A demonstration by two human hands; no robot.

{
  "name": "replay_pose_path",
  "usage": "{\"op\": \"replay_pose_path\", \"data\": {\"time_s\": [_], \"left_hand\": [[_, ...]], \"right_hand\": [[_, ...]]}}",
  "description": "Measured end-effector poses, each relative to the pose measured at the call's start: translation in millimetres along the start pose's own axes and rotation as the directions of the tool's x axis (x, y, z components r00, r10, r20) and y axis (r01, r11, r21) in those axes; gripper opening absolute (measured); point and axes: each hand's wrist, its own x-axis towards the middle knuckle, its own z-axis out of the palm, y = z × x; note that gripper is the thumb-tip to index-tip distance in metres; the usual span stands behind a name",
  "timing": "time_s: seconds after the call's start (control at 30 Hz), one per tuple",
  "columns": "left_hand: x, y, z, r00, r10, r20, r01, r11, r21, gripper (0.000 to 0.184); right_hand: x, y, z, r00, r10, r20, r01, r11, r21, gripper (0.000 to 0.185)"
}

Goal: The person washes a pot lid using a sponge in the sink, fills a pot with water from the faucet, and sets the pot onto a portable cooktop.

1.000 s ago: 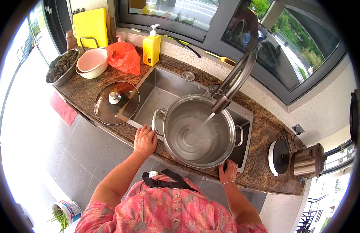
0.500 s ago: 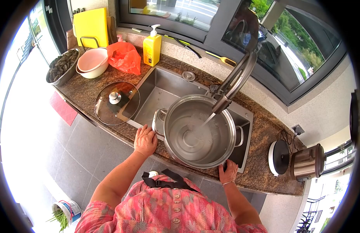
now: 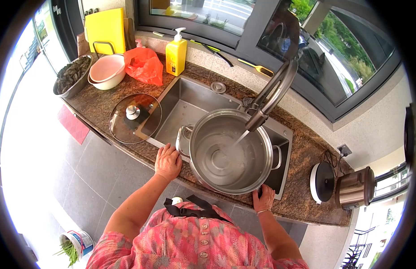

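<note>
Steel pot [image 3: 217, 177] sat over the sink's [image 3: 181, 112] right side, faucet [image 3: 256, 120] running. Left grip [image 3: 168, 163] lay released on the near counter [image 3: 306, 154] edge; honestly couldn't tell if the right grip [image 3: 264, 198], by the pot, was clenched.

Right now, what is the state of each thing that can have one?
Stockpot: uncovered, holding water.
Faucet: running into the stockpot.
Glass lid: off the stockpot, knob up.
Pump bottle: upright.
Yellow chopping board: upright.
Pink bowl: nested in pale bowl.
Left hand: resting open.
Right hand: resting open.

Grey tiled floor [image 3: 100, 172]; dark-framed windows [image 3: 340, 56]; pale wall [image 3: 374, 110]; bright daylight.
</note>
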Motion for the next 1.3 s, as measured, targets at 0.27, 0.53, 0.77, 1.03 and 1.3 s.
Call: {"op": "replay_pose_path", "data": {"time_s": [0.27, 0.53, 0.77, 1.03, 1.3], "left_hand": [[-0.2, -1.5, 2.3, 1.000, 0.000, 0.001, 0.000, 1.000, 0.007, 0.029], [0.1, -0.8, 1.1, 1.000, -0.005, 0.011, 0.005, 1.000, 0.000, 0.030], [0.0, -1.3, 1.6, 1.000, 0.001, 0.005, -0.001, 1.000, 0.001, 0.029], [0.1, -1.0, 2.0, 1.000, 0.007, -0.017, -0.007, 1.000, -0.008, 0.028], [0.3, -0.4, 1.9, 1.000, 0.010, -0.024, -0.010, 1.000, -0.007, 0.027]], "right_hand": [[0.1, 2.6, 1.5, 1.000, 0.001, 0.008, -0.001, 1.000, 0.000, 0.051], [-0.4, 3.1, 2.0, 1.000, -0.003, 0.007, 0.003, 1.000, -0.012, 0.050], [-0.8, 3.1, 2.8, 1.000, -0.018, -0.015, 0.018, 1.000, 0.005, 0.050], [-0.4, 4.8, 3.9, 0.999, -0.026, -0.028, 0.026, 1.000, 0.010, 0.050], [0.0, 2.1, 1.8, 1.000, -0.016, -0.016, 0.016, 1.000, 0.012, 0.050]]}}
